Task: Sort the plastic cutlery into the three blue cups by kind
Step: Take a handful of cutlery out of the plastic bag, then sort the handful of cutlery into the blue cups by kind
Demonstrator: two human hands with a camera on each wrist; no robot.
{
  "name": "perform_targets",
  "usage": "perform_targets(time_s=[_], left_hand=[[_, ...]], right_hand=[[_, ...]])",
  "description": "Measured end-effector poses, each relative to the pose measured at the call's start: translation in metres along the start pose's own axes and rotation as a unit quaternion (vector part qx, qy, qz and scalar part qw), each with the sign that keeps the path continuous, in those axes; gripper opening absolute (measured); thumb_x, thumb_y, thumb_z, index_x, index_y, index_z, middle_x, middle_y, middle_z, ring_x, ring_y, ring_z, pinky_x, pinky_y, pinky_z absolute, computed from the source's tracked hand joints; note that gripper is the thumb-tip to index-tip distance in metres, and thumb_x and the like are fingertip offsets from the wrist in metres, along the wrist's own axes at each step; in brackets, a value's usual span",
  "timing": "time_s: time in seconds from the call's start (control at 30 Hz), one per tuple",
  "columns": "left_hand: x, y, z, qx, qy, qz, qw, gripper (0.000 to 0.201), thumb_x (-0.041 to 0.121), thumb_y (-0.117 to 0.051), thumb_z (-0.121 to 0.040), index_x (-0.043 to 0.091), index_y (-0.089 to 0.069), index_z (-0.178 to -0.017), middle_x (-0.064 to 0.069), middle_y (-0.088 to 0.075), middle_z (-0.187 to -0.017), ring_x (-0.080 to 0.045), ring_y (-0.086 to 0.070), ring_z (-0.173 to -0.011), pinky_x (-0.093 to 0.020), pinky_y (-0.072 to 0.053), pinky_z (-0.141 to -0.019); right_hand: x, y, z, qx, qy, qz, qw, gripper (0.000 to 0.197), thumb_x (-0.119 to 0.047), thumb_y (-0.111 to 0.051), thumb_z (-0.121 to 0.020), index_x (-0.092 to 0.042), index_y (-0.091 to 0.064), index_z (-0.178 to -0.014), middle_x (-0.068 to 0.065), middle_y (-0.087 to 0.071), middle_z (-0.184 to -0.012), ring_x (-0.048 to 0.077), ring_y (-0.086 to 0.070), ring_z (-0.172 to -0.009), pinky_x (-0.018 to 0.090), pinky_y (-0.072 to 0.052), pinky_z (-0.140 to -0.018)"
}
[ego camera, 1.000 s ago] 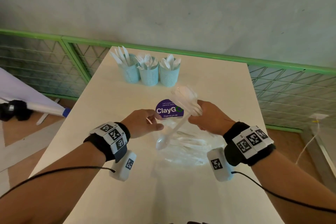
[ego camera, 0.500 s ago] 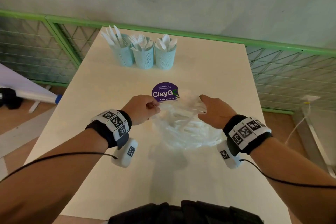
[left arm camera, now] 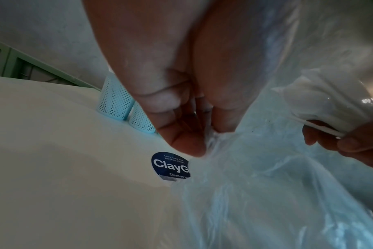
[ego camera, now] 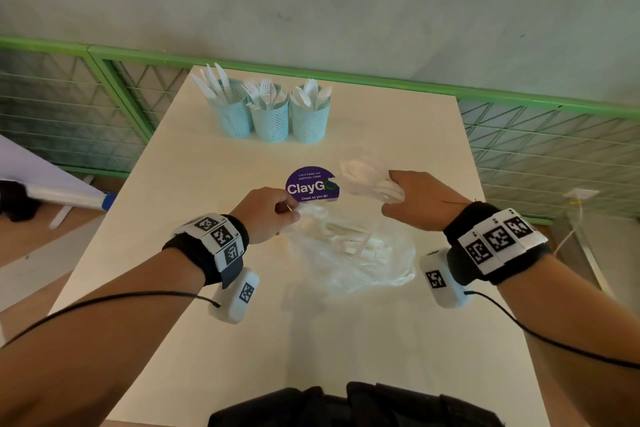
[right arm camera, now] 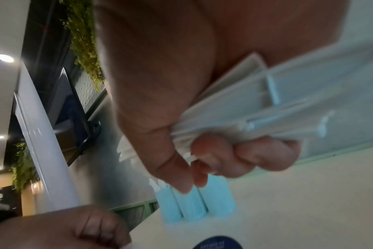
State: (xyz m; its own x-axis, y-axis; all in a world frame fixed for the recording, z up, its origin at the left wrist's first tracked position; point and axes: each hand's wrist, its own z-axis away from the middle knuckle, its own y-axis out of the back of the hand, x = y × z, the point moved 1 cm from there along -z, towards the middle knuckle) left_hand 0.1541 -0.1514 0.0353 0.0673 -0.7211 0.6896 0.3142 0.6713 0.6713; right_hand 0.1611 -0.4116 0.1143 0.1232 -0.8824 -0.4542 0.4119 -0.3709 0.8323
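Note:
Three blue perforated cups stand in a row at the table's far end: the left cup (ego camera: 229, 111) holds knives, the middle cup (ego camera: 270, 116) forks, the right cup (ego camera: 309, 116) spoons. A clear plastic bag (ego camera: 353, 253) with white cutlery inside lies between my hands. My left hand (ego camera: 268, 215) pinches the bag's rim (left arm camera: 213, 134) at its left side. My right hand (ego camera: 412, 201) grips a bundle of white spoons (ego camera: 367, 177) by the handles (right arm camera: 245, 114), bowls pointing toward the cups.
A purple round "ClayGo" sticker (ego camera: 311, 185) lies on the white table (ego camera: 346, 340) beyond the bag. Green mesh railings (ego camera: 554, 156) run along the far and side edges. A dark pouch (ego camera: 346, 406) sits at the near edge.
My right hand went into the bag and came back out holding spoons. The left hand kept its pinch on the bag's rim. The head view tilted down.

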Motion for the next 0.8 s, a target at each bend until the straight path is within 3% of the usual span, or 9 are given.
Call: perform_targets(time_s=[0.23, 0.37, 0.43, 0.5, 0.6, 0.67, 0.73, 0.8], left_hand=[[0.006, -0.003, 0.002, 0.004, 0.002, -0.004, 1.000, 0.016, 0.029, -0.066, -0.089, 0.019, -0.065, -0.101, -0.001, -0.066, -0.086, -0.013, -0.064, -0.063, -0.018, -0.046, -0.059], [0.007, 0.002, 0.005, 0.016, -0.003, -0.024, 1.000, 0.018, 0.035, -0.066, -0.088, 0.020, -0.068, -0.098, -0.001, -0.066, -0.092, -0.008, -0.056, -0.071, -0.021, -0.042, -0.069], [0.013, 0.008, 0.006, 0.026, -0.018, -0.013, 0.999, 0.020, 0.040, -0.066, -0.087, 0.023, -0.067, -0.098, 0.005, -0.064, -0.096, -0.007, -0.056, -0.077, -0.023, -0.045, -0.076], [0.028, 0.017, 0.006, 0.035, -0.050, 0.011, 0.998, 0.028, 0.049, -0.064, -0.086, 0.023, -0.065, -0.096, 0.005, -0.065, -0.102, -0.010, -0.060, -0.086, -0.022, -0.045, -0.077], [0.060, 0.034, 0.007, 0.028, -0.094, 0.111, 0.989, 0.045, 0.055, -0.060, -0.086, 0.020, -0.065, -0.115, 0.007, -0.070, -0.110, -0.005, -0.064, -0.099, -0.018, -0.047, -0.088], [0.077, 0.041, 0.009, -0.006, -0.089, 0.255, 0.963, 0.047, 0.050, -0.060, -0.083, 0.019, -0.064, -0.118, 0.007, -0.071, -0.111, -0.007, -0.065, -0.105, -0.032, -0.048, -0.099], [0.090, 0.045, 0.012, -0.044, -0.066, 0.395, 0.915, 0.043, 0.043, -0.058, -0.078, 0.015, -0.065, -0.110, -0.001, -0.072, -0.106, -0.015, -0.067, -0.102, -0.036, -0.050, -0.097], [0.096, 0.050, 0.015, -0.044, -0.055, 0.433, 0.899, 0.049, 0.046, -0.060, -0.080, 0.009, -0.063, -0.110, -0.007, -0.071, -0.099, -0.017, -0.068, -0.088, -0.033, -0.054, -0.084]], right_hand=[[-0.005, -0.037, -0.005, 0.002, -0.003, -0.072, 0.997, 0.014, -0.024, -0.058, -0.088, -0.014, -0.048, -0.086, -0.003, -0.050, -0.076, 0.016, -0.046, -0.067, 0.024, -0.037, -0.059], [-0.021, -0.031, 0.002, 0.002, 0.024, -0.195, 0.981, 0.015, -0.024, -0.062, -0.090, -0.027, -0.048, -0.083, -0.008, -0.053, -0.063, 0.003, -0.048, -0.045, 0.016, -0.039, -0.048], [-0.031, -0.021, 0.001, 0.007, 0.028, -0.268, 0.963, 0.015, -0.021, -0.062, -0.090, -0.024, -0.050, -0.082, -0.008, -0.054, -0.051, 0.007, -0.048, -0.041, 0.019, -0.043, -0.048], [-0.043, -0.011, -0.003, 0.026, 0.033, -0.330, 0.943, 0.015, -0.018, -0.062, -0.089, -0.016, -0.051, -0.080, -0.003, -0.054, -0.050, 0.015, -0.048, -0.045, 0.025, -0.046, -0.052], [-0.064, 0.000, -0.014, 0.080, 0.043, -0.368, 0.925, 0.012, -0.015, -0.062, -0.088, -0.010, -0.053, -0.081, 0.004, -0.054, -0.053, 0.017, -0.048, -0.045, 0.027, -0.045, -0.053], [-0.079, 0.004, -0.022, 0.109, 0.055, -0.378, 0.918, 0.009, -0.013, -0.060, -0.087, -0.010, -0.054, -0.082, 0.000, -0.055, -0.052, 0.012, -0.050, -0.043, 0.026, -0.044, -0.052], [-0.095, 0.005, -0.028, 0.102, 0.075, -0.368, 0.921, 0.010, -0.014, -0.063, -0.084, -0.012, -0.053, -0.085, -0.009, -0.058, -0.054, 0.004, -0.055, -0.046, 0.022, -0.044, -0.051], [-0.111, -0.002, -0.031, 0.087, 0.099, -0.357, 0.925, 0.018, -0.011, -0.062, -0.083, -0.006, -0.047, -0.091, -0.007, -0.060, -0.058, 0.005, -0.060, -0.049, 0.025, -0.045, -0.047]])
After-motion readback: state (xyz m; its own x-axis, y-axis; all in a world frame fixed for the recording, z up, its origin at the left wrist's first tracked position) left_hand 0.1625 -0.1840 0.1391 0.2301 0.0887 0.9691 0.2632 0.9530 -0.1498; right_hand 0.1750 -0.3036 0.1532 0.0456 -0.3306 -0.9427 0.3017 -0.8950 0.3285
